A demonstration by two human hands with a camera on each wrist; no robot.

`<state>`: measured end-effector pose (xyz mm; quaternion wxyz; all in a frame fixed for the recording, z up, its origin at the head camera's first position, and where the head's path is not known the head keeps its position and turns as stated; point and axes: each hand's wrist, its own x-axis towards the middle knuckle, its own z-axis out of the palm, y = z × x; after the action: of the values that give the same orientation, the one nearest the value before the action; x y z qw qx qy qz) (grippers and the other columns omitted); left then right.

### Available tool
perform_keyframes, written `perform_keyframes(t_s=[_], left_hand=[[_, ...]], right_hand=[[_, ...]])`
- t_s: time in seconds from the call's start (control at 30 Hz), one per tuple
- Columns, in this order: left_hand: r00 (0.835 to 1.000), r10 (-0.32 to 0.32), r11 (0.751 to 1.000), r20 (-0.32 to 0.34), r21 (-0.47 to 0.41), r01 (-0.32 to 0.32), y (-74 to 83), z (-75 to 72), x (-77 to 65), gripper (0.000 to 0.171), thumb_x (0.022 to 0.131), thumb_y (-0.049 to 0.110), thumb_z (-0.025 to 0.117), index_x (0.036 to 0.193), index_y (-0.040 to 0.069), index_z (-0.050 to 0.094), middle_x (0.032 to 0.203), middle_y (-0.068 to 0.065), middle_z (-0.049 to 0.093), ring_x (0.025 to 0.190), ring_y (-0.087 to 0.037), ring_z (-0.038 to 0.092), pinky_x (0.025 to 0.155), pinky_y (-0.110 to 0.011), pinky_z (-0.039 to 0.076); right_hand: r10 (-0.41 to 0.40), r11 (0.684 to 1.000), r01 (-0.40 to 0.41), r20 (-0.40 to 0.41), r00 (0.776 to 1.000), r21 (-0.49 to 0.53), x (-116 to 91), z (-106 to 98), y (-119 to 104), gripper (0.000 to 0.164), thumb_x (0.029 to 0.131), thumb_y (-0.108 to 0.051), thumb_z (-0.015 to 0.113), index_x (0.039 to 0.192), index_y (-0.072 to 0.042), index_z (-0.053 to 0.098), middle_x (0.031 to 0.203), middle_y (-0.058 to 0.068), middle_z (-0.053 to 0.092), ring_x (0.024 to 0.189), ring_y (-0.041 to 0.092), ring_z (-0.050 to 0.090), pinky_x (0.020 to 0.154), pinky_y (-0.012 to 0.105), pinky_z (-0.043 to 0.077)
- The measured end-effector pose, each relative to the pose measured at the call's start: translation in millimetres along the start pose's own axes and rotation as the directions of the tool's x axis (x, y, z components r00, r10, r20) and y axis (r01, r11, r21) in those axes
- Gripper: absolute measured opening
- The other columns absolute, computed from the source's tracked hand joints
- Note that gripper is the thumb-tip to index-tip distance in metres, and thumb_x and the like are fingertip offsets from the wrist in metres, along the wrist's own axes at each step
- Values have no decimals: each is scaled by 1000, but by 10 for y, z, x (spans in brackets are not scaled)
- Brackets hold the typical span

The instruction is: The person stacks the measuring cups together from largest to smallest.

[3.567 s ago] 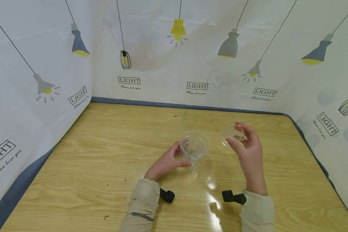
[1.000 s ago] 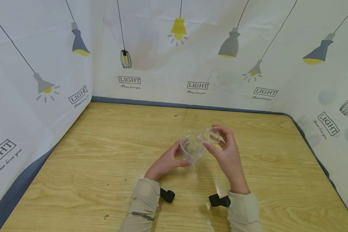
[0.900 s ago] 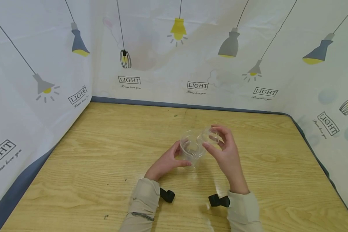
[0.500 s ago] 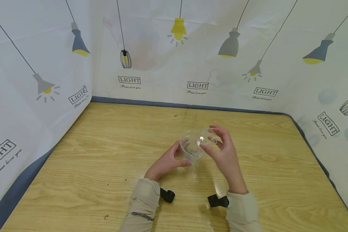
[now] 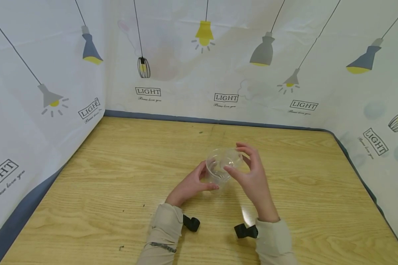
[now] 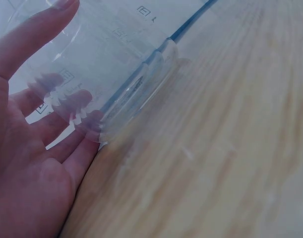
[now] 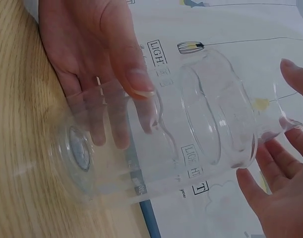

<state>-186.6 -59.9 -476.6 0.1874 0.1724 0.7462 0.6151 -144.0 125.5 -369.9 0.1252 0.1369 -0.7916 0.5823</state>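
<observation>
A clear plastic cup stands upright on the table, its wide mouth facing up. My left hand grips its side, thumb in front; the left wrist view shows the fingers through the ribbed clear wall of the cup. My right hand pinches a clear dome-shaped lid between thumb and fingers. In the head view the lid is tilted and overlaps the right part of the cup's mouth. The right wrist view has the left thumb across the cup, with the right fingers close to its rim end.
The wooden table reaches back to a white sheet printed with hanging lamps, which also hangs along both sides. Black straps show at the cuffs of both beige sleeves. A few small dark specks mark the tabletop.
My right hand has moved left with the lid, from beside the cup to over the right part of its mouth, tipping the dome's face into view. The left hand and cup stay put.
</observation>
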Motion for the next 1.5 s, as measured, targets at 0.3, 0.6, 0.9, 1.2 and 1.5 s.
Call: perform_keyframes(t_s=[0.3, 0.6, 0.9, 1.2, 1.5], left_hand=[[1000, 17, 1000, -14, 14, -17, -82, 6, 24, 84, 71, 32, 75, 136, 41, 22, 136, 10, 36, 123, -12, 35, 99, -39, 29], [1000, -5, 1000, -16, 20, 5, -75, 7, 21, 84, 71, 33, 75, 134, 46, 21, 135, 15, 35, 123, -8, 35, 99, -36, 29], [1000, 3, 1000, -9, 10, -3, -86, 4, 32, 83, 72, 32, 74, 134, 46, 21, 134, 16, 36, 122, -6, 35, 98, -34, 30], [1000, 30, 999, 1, -13, -30, -89, 2, 36, 83, 72, 30, 74, 134, 44, 22, 133, 14, 37, 122, -7, 36, 97, -35, 31], [1000, -2, 1000, -2, 2, 2, -108, -2, 34, 83, 72, 35, 74, 134, 47, 20, 135, 18, 33, 123, -6, 33, 99, -35, 29]], right_hand=[[-10, 999, 9, -39, 999, -31, -20, 120, -2, 49, 75, -11, 72, 115, 0, 47, 129, 9, 41, 122, 20, 34, 100, 41, 27], [-23, 998, 20, -69, 997, -53, -2, 161, 214, 53, 74, -24, 73, 115, -2, 48, 128, 0, 43, 120, 13, 35, 100, 44, 27], [-2, 996, -5, -85, 996, -93, 12, 196, 432, 57, 72, -37, 73, 115, -9, 49, 127, -8, 41, 120, 10, 34, 99, 41, 29], [30, 992, -39, -78, 996, -122, 15, 218, 487, 53, 72, -37, 73, 114, -12, 50, 127, -7, 41, 121, 11, 34, 99, 42, 29], [81, 984, -90, -65, 995, -152, 7, 246, 524, 61, 71, -44, 71, 117, -10, 50, 128, -10, 39, 122, 13, 33, 98, 48, 29]])
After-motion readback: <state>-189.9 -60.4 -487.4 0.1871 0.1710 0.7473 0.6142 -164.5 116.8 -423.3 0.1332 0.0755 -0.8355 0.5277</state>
